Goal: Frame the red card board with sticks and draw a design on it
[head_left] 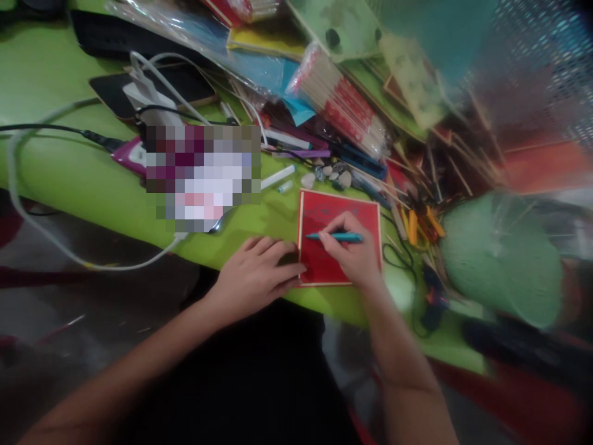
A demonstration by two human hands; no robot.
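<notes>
A red square card (324, 213) lies near the front edge of a green table (69, 167). My right hand (352, 250) rests on the card, fingers closed round a teal pen (340, 237) whose tip points left onto the card's drawn lines. My left hand (257, 275) lies flat beside it, its fingers stretched out and pressing on the card's lower left edge.
Small pebbles (327, 176) and a white marker (277, 177) lie just behind the card. Bundled sticks in plastic (343, 102), paper sheets and tools crowd the back right. A white cable (55, 247) loops off the left edge. A green foam lump (500, 259) sits at the right.
</notes>
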